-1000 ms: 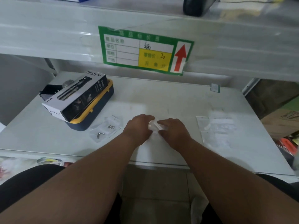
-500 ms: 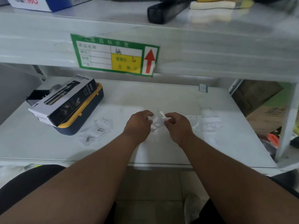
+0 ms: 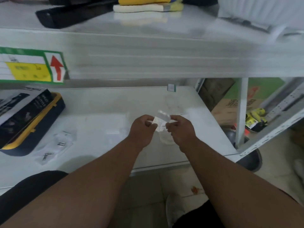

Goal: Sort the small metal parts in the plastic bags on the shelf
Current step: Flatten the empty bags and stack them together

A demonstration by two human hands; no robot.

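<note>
A small clear plastic bag (image 3: 160, 120) is held just above the white shelf (image 3: 102, 109), pinched between my left hand (image 3: 142, 129) on its left edge and my right hand (image 3: 181, 129) on its right edge. Whether it holds parts I cannot tell. Two more clear bags lie flat on the shelf to the left: one (image 3: 63, 142) with a small metal part (image 3: 61, 144) inside, and one nearer the front edge (image 3: 45, 156) with a metal part (image 3: 46, 155). More clear bags (image 3: 167, 139) lie under my right hand.
A dark blue and yellow case (image 3: 32, 129) with a black and white carton (image 3: 21, 104) on top stands at the shelf's left. The upper shelf edge (image 3: 148, 56) with a green price label (image 3: 31, 66) overhangs. Metal uprights (image 3: 241, 112) and boxes stand at right.
Both hands have lifted the clear bag off the shelf and pulled it taut between them. The camera has swung right, so the case and label sit further left.
</note>
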